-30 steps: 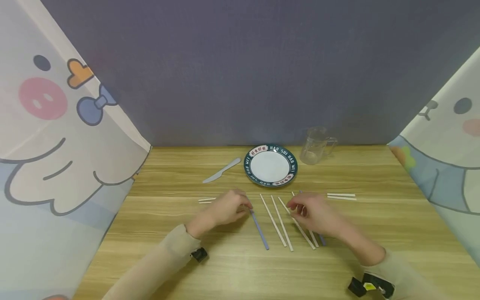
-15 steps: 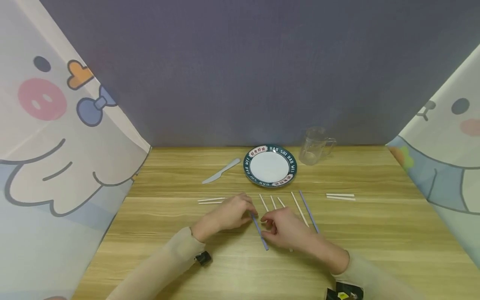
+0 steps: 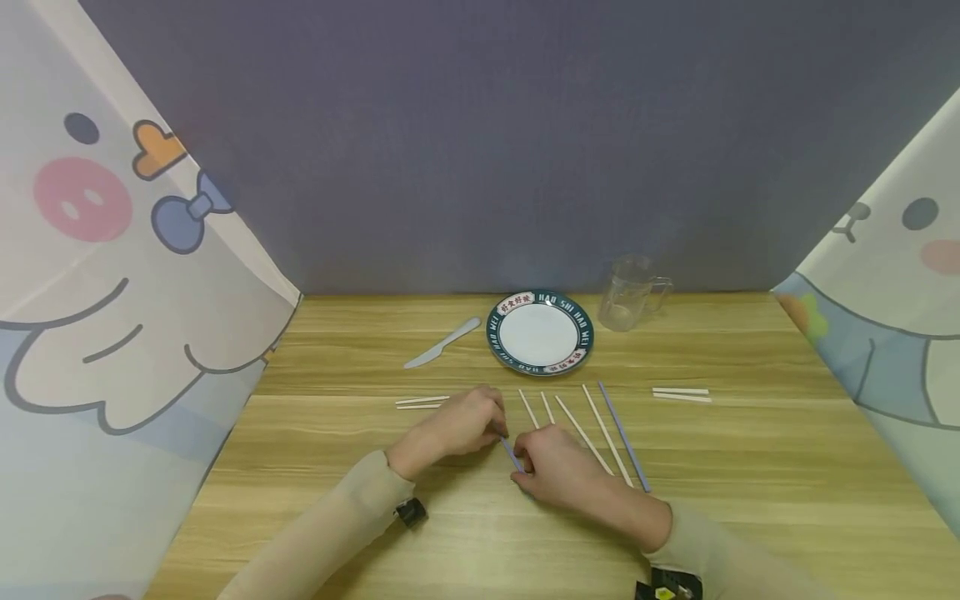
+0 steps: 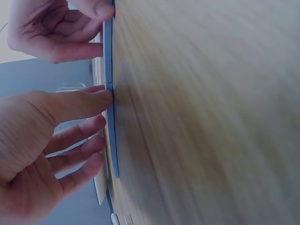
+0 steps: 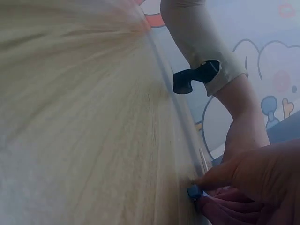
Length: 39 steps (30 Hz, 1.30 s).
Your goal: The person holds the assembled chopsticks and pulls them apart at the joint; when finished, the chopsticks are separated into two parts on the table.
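Observation:
A thin blue stick (image 3: pixel 512 452) lies aslant on the wooden table, with both hands on it. My left hand (image 3: pixel 467 421) pinches its far part; in the left wrist view the thumb and index finger hold it while the other fingers spread loosely. A fine seam crosses the blue stick (image 4: pixel 112 140) beside that thumb. My right hand (image 3: pixel 566 467) pinches the nearer part and hides its end in the head view. The stick's square blue end (image 5: pixel 194 191) shows between the fingers in the right wrist view. Long white sticks (image 3: pixel 583 434) lie partly under the right hand.
Another blue stick (image 3: pixel 624 437) lies right of the white ones. Short white sticks lie in a left pair (image 3: pixel 422 399) and a right pair (image 3: pixel 681 390). Behind stand a green-rimmed plate (image 3: pixel 538 333), a pale knife (image 3: pixel 444 342) and a clear mug (image 3: pixel 626 296). A dark wall (image 3: pixel 480 150) closes the back.
My right hand has moved left from the white sticks to the left blue stick and now pinches its near part. The left hand has shifted slightly right, staying on the same stick.

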Each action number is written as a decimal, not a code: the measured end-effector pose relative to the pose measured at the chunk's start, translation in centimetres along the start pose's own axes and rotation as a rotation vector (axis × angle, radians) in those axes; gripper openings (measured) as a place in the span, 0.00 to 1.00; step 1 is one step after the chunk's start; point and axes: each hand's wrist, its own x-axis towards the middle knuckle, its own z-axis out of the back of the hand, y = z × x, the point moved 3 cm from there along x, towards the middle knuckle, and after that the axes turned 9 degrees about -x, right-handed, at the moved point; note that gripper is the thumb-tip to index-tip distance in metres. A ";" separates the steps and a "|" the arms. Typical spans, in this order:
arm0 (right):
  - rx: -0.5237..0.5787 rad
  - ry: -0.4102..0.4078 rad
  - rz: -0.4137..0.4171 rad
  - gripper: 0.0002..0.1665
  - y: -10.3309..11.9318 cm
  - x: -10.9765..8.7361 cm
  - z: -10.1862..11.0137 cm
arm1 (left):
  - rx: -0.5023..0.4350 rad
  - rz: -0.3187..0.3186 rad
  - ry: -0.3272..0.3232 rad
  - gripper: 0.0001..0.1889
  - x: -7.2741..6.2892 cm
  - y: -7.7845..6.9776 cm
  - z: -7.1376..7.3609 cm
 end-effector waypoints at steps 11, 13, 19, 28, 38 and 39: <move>0.042 0.010 -0.050 0.04 -1.0 0.1 2.2 | -0.064 -0.056 0.025 0.03 -0.6 -0.3 1.3; 0.006 -0.038 -0.039 0.05 -1.3 0.1 3.2 | -0.079 -0.062 -0.008 0.02 -0.7 -0.7 2.1; -0.058 -0.150 0.038 0.05 -2.1 0.4 5.9 | -0.061 -0.120 -0.167 0.02 -0.7 -1.8 3.6; -0.099 -0.164 0.076 0.06 -2.7 0.4 7.6 | -0.026 -0.133 -0.277 0.03 -0.7 -2.9 4.1; -0.117 -0.182 0.094 0.05 -3.1 0.1 8.0 | -0.014 -0.115 -0.309 0.03 -0.5 -3.0 3.9; -0.116 -0.182 0.094 0.05 -3.2 0.1 8.0 | -0.014 -0.119 -0.311 0.03 -0.5 -3.0 3.9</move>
